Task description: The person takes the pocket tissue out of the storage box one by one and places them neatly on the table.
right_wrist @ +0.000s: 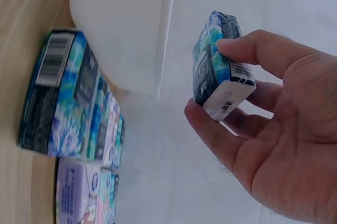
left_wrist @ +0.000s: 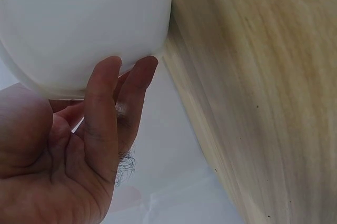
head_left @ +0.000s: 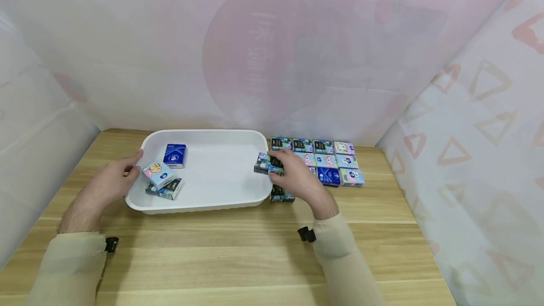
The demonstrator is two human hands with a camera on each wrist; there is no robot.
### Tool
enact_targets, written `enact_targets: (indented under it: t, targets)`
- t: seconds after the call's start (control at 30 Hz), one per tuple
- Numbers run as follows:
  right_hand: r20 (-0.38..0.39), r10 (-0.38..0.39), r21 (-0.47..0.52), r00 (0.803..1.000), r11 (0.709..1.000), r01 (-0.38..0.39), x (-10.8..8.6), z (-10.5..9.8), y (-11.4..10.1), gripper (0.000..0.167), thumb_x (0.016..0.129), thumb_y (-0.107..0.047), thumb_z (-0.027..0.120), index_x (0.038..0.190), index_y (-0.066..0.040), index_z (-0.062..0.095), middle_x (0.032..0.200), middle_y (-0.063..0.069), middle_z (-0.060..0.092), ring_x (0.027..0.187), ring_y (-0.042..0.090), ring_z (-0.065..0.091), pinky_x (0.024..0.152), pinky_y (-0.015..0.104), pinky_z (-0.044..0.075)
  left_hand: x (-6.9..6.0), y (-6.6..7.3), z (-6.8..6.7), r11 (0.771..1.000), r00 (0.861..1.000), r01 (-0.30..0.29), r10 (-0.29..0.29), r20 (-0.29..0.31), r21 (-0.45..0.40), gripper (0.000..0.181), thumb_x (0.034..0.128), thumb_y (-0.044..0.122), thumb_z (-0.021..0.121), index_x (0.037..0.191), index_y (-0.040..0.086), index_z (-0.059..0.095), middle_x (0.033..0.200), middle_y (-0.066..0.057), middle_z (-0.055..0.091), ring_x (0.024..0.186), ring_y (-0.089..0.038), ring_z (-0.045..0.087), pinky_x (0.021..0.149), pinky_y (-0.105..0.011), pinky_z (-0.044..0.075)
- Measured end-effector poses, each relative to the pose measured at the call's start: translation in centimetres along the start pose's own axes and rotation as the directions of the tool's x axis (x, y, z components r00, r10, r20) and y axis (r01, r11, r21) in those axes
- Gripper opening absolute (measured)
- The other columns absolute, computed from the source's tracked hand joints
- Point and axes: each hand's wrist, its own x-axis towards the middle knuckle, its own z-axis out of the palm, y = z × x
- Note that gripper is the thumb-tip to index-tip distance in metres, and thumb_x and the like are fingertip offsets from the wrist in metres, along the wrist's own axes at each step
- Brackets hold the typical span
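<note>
My right hand point(head_left: 297, 174) pinches a dark blue-green floral tissue pack point(head_left: 267, 163) between thumb and fingers, over the right end of a white plastic tray point(head_left: 221, 192). The right wrist view shows this pack's barcode side and white end. At the tray's left end, my left hand point(head_left: 110, 178) grips the rim, its fingers against the outer wall in the left wrist view. Inside the tray, toward the left, lie a dark blue tissue pack point(head_left: 174, 156), a light blue cartoon pack point(head_left: 159, 175) and a floral pack point(head_left: 167, 189) partly under the cartoon one.
Right of the tray, several tissue packs stand in close rows on the wooden table point(head_left: 221, 259): floral packs point(head_left: 302, 145), cartoon packs point(head_left: 351, 177) and a dark blue pack point(head_left: 328, 176). My right hand covers part of these rows. A printed white wall sheet point(head_left: 170, 84) rises behind.
</note>
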Motion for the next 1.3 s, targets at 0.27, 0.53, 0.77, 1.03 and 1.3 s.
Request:
enact_targets:
  t: [0.27,0.53,0.77,1.03,1.3]
  targets:
    - [0.032,0.018,-0.011,0.999,1.0,-0.017,-1.6,-1.6,2.1,0.064,0.113,-0.018,0.077,0.174,-0.01,0.058,0.174,0.024,0.058,0.144,0.041,0.068,0.122,0.061,0.059,-0.1,0.0,0.0,1.0,1.0,0.01,-0.01,0.001,-0.009,0.067,0.126,0.024,0.044,0.185,0.007,0.017,0.175,-0.051,0.034,0.127,-0.056,0.054,0.099,-0.062,0.054]
    - [0.056,0.034,-0.031,0.998,0.999,-0.032,-2.8,-2.6,4.8,0.063,0.111,-0.017,0.077,0.171,-0.006,0.061,0.155,0.02,0.069,0.124,0.032,0.071,0.112,0.058,0.063,-0.1,-0.1,0.0,1.0,1.0,0.008,-0.008,0.001,-0.014,0.067,0.1255,0.023,0.044,0.184,0.007,0.017,0.176,-0.051,0.033,0.127,-0.056,0.054,0.098,-0.061,0.053]
    - [0.088,0.038,-0.057,0.995,0.998,-0.033,-3.6,-2.9,6.8,0.06,0.111,-0.016,0.08,0.168,-0.004,0.064,0.164,0.025,0.067,0.146,0.043,0.068,0.124,0.064,0.057,-0.1,-0.1,0.1,1.0,1.0,-0.002,0.002,-0.004,-0.014,0.067,0.1256,0.022,0.044,0.184,0.005,0.017,0.174,-0.052,0.035,0.131,-0.057,0.055,0.106,-0.069,0.055]
    - [0.14,-0.002,-0.134,0.99,0.991,0.021,-4.7,-3.1,8.7,0.057,0.106,-0.009,0.084,0.16,-0.001,0.069,0.161,0.026,0.069,0.148,0.047,0.067,0.126,0.065,0.055,0.0,-0.1,0.1,1.0,1.0,-0.001,0.001,-0.002,-0.018,0.067,0.1255,0.021,0.044,0.184,0.005,0.017,0.175,-0.051,0.034,0.131,-0.058,0.055,0.105,-0.067,0.054]
    - [0.186,0.035,-0.174,0.982,0.985,-0.002,-5.2,-2.6,9.8,0.059,0.104,-0.005,0.086,0.161,-0.002,0.068,0.162,0.025,0.067,0.147,0.046,0.068,0.126,0.062,0.057,-0.1,0.0,0.1,1.0,1.0,0.003,-0.003,-0.004,-0.017,0.067,0.1254,0.021,0.044,0.184,0.005,0.017,0.177,-0.05,0.031,0.126,-0.055,0.055,0.09,-0.05,0.051]
